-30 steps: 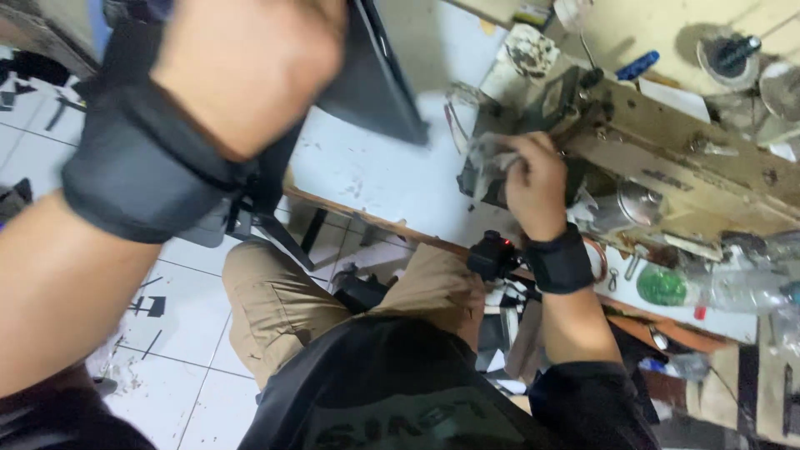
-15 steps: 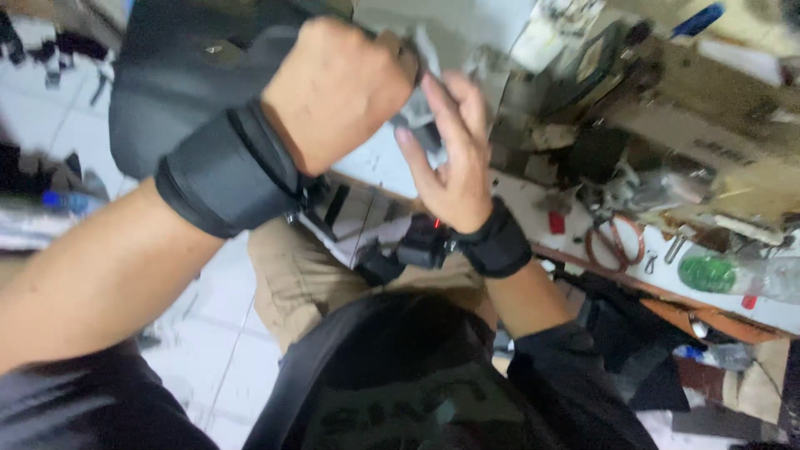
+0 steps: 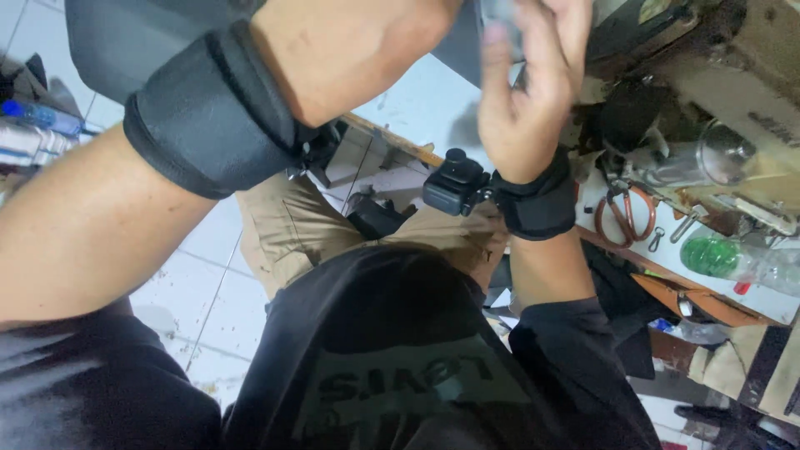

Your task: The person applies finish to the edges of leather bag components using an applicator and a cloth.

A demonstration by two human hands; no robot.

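Head view, two hands (left [image 3: 350,50], right [image 3: 525,92]) raised, one grey piece [image 3: 500,17]

Both hands were raised close under the camera, the left hand [image 3: 350,50] left of the right hand [image 3: 529,92], above the tabletop [image 3: 425,108]. A small camera [image 3: 454,183] sat on the right wrist strap. Right of that wrist, scissors [image 3: 621,218] lay on the tabletop, with a bottle [image 3: 733,260] farther right, before the sewing machine [image 3: 717,92].
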